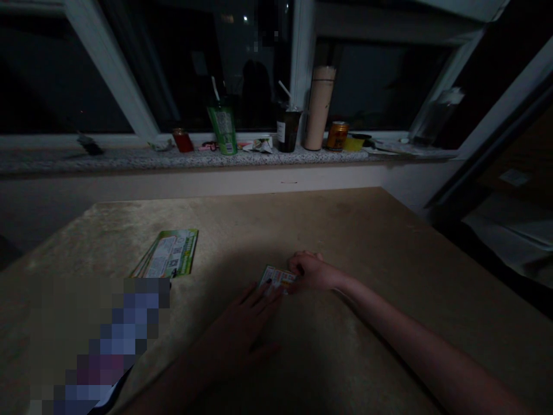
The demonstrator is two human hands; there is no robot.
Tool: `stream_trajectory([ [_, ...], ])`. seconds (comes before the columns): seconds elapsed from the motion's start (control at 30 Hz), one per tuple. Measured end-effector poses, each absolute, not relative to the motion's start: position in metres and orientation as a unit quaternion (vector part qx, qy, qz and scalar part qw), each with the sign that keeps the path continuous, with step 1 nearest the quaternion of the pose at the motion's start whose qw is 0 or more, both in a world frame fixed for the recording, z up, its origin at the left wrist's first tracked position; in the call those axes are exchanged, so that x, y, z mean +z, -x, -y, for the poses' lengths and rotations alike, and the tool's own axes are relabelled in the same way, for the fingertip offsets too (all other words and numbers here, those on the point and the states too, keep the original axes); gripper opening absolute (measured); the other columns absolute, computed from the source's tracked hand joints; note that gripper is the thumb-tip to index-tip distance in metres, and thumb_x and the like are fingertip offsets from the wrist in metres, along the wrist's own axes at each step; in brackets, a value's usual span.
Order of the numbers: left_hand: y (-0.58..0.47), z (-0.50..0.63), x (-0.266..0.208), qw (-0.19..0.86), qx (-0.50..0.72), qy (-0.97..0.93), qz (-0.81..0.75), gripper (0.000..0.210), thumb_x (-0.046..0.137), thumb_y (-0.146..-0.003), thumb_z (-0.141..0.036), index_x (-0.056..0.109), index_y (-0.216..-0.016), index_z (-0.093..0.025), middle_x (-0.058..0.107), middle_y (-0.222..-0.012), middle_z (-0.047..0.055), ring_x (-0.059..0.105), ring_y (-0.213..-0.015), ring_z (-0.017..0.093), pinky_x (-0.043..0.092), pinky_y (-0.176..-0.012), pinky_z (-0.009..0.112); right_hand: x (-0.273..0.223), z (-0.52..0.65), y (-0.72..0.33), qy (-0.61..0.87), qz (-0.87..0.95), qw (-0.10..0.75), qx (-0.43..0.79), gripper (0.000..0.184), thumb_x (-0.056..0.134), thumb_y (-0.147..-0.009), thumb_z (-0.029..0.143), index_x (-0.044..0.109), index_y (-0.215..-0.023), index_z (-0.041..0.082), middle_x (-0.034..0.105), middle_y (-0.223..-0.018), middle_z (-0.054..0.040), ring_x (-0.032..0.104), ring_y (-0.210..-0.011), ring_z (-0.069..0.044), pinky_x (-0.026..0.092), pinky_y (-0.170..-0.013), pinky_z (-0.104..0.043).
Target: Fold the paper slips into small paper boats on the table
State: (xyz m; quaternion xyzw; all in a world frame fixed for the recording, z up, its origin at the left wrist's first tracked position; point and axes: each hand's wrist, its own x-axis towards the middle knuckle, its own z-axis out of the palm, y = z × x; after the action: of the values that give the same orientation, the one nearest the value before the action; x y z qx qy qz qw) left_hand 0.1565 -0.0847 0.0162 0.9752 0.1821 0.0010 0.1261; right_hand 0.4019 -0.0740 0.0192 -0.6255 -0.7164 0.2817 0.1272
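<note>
A small printed card (276,274) with a light face and coloured print lies on the wooden table, in the shadow between my hands. My left hand (244,323) rests flat with its fingers spread, the fingertips over the card's near left part. At the card's right edge, my right hand (311,271) is closed, with thumb and fingers curled together. Whatever is pinched in those fingers, if anything, is hidden. Further left lies a fanned stack of green and white printed leaflets (177,253), apart from both hands.
A blurred-out phone-like object (123,340) sits at the table's (345,230) left front. Along the granite windowsill (151,164) stand a green cup (223,129), a dark drink cup (288,131), a tall pink flask (319,109), an orange can (337,136) and a red jar (183,140).
</note>
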Motion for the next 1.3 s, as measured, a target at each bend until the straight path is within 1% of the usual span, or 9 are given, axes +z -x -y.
stream_trajectory([
  [0.1, -0.156, 0.084, 0.017, 0.130, 0.010, -0.975, -0.181, 0.075, 0.050, -0.089, -0.048, 0.010, -0.149, -0.025, 0.019, -0.154, 0.003, 0.016, -0.140, 0.026, 0.015, -0.113, 0.045, 0.020, 0.072, -0.406, 0.613, 0.712, 0.129, 0.319, 0.034, 0.077, -0.060, 0.030, 0.046, -0.065, 0.016, 0.045, -0.070, 0.0074, 0.043, -0.072, -0.011, 0.022, -0.070, -0.025],
  [0.17, -0.157, 0.084, 0.017, 0.130, 0.015, -0.975, -0.180, 0.076, 0.051, -0.089, -0.046, 0.010, -0.149, -0.025, 0.020, -0.154, 0.003, 0.017, -0.140, 0.026, 0.016, -0.113, 0.045, 0.019, 0.071, -0.407, 0.610, 0.713, 0.129, 0.321, 0.034, 0.077, -0.060, 0.029, 0.046, -0.065, 0.016, 0.044, -0.068, 0.0080, 0.043, -0.069, -0.010, 0.021, -0.069, -0.024],
  [0.3, -0.157, 0.084, 0.018, 0.127, 0.020, -0.976, -0.175, 0.075, 0.051, -0.089, -0.046, 0.012, -0.149, -0.023, 0.021, -0.153, 0.004, 0.018, -0.139, 0.025, 0.016, -0.113, 0.044, 0.016, 0.069, -0.411, 0.596, 0.723, 0.142, 0.319, 0.032, 0.074, -0.060, 0.030, 0.046, -0.064, 0.016, 0.043, -0.066, 0.0077, 0.041, -0.067, -0.010, 0.021, -0.066, -0.024],
  [0.43, -0.156, 0.083, 0.017, 0.126, 0.028, -0.976, -0.173, 0.075, 0.052, -0.088, -0.046, 0.014, -0.148, -0.023, 0.023, -0.152, 0.005, 0.021, -0.139, 0.027, 0.017, -0.113, 0.045, 0.011, 0.066, -0.417, 0.546, 0.729, 0.170, 0.376, 0.033, 0.071, -0.060, 0.032, 0.042, -0.063, 0.017, 0.040, -0.063, 0.0081, 0.036, -0.061, -0.008, 0.022, -0.062, -0.022],
  [0.63, -0.156, 0.083, 0.017, 0.128, 0.029, -0.975, -0.178, 0.074, 0.052, -0.088, -0.046, 0.015, -0.148, -0.024, 0.024, -0.152, 0.004, 0.021, -0.138, 0.026, 0.018, -0.112, 0.045, 0.006, 0.064, -0.420, 0.542, 0.722, 0.186, 0.388, 0.033, 0.072, -0.059, 0.028, 0.041, -0.063, 0.018, 0.038, -0.063, 0.0078, 0.034, -0.061, -0.008, 0.022, -0.059, -0.022],
  [0.83, -0.156, 0.083, 0.017, 0.130, 0.017, -0.974, -0.183, 0.074, 0.051, -0.088, -0.047, 0.013, -0.148, -0.025, 0.020, -0.153, 0.003, 0.019, -0.139, 0.026, 0.017, -0.113, 0.045, 0.001, 0.062, -0.426, 0.503, 0.709, 0.218, 0.444, 0.036, 0.073, -0.057, 0.028, 0.039, -0.062, 0.018, 0.035, -0.063, 0.0080, 0.032, -0.059, -0.008, 0.023, -0.056, -0.021],
  [0.97, -0.156, 0.083, 0.019, 0.131, 0.017, -0.974, -0.185, 0.076, 0.052, -0.088, -0.048, 0.012, -0.149, -0.025, 0.020, -0.154, 0.003, 0.018, -0.139, 0.026, 0.016, -0.113, 0.044, -0.002, 0.058, -0.429, 0.465, 0.708, 0.228, 0.480, 0.036, 0.075, -0.055, 0.027, 0.040, -0.062, 0.019, 0.036, -0.063, 0.0077, 0.032, -0.060, -0.008, 0.025, -0.054, -0.021],
  [1.1, -0.156, 0.084, 0.019, 0.133, 0.010, -0.974, -0.185, 0.074, 0.050, -0.089, -0.049, 0.013, -0.148, -0.025, 0.021, -0.153, 0.004, 0.018, -0.139, 0.026, 0.015, -0.113, 0.045, -0.002, 0.056, -0.432, 0.456, 0.705, 0.229, 0.493, 0.037, 0.075, -0.055, 0.028, 0.040, -0.061, 0.018, 0.036, -0.063, 0.0077, 0.032, -0.059, -0.008, 0.025, -0.054, -0.020],
  [1.3, -0.156, 0.083, 0.017, 0.127, 0.004, -0.976, -0.179, 0.074, 0.047, -0.090, -0.050, 0.011, -0.149, -0.024, 0.019, -0.154, 0.004, 0.017, -0.140, 0.025, 0.015, -0.113, 0.044, -0.001, 0.057, -0.438, 0.454, 0.699, 0.219, 0.507, 0.038, 0.075, -0.057, 0.031, 0.040, -0.062, 0.018, 0.037, -0.061, 0.0084, 0.033, -0.056, -0.007, 0.026, -0.051, -0.020],
])
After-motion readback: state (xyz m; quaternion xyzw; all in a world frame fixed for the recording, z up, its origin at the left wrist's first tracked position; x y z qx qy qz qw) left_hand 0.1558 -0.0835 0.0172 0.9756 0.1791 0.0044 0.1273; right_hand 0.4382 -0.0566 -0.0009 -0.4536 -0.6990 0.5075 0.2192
